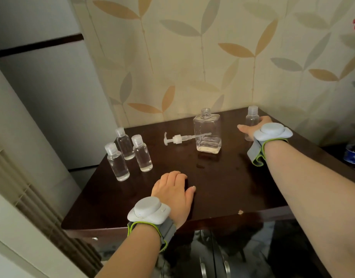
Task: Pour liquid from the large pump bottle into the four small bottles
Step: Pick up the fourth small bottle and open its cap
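Note:
The large clear square bottle [207, 133] stands open-necked at the back middle of the dark table, with a little liquid at its bottom. Its white pump head [177, 139] lies on the table to its left, the tube reaching behind the bottle. Three small capped bottles [130, 155], holding clear liquid, stand together at the left. A fourth small capped bottle [252, 119] stands at the back right, and my right hand [254, 127] is wrapped around it. My left hand [175, 190] lies flat on the table near the front, holding nothing.
The dark wooden table [222, 189] has wet spots near its middle and a small crumb at its front edge. A patterned wall rises right behind it. A blue-and-white object [354, 154] sits lower at the right. A pale cabinet stands at the left.

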A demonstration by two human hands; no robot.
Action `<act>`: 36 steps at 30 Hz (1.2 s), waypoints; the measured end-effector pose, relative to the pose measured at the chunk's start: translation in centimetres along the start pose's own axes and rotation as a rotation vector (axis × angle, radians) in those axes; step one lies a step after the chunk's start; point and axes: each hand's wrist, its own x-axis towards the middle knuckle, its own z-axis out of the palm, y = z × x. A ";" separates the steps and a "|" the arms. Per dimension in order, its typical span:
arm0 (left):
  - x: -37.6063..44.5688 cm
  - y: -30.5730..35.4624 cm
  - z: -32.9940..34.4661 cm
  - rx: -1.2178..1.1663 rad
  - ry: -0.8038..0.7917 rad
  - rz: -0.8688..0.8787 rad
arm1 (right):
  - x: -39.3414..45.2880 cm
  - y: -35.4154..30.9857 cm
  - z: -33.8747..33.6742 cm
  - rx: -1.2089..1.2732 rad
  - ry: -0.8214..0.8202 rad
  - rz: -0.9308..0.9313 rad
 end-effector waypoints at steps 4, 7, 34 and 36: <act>0.0 0.2 -0.4 -0.011 -0.017 -0.002 | -0.2 0.2 -0.2 -0.078 0.022 -0.072; -0.1 0.3 -0.4 -0.014 -0.018 -0.006 | -1.3 0.3 -0.3 -0.098 0.073 -0.098; 0.0 0.4 -2.7 -0.379 -0.113 -0.089 | -15.6 0.5 6.8 0.336 -0.156 -0.269; -0.1 0.6 -3.5 -0.599 -0.045 -0.112 | -15.6 0.6 6.7 0.325 -0.160 -0.285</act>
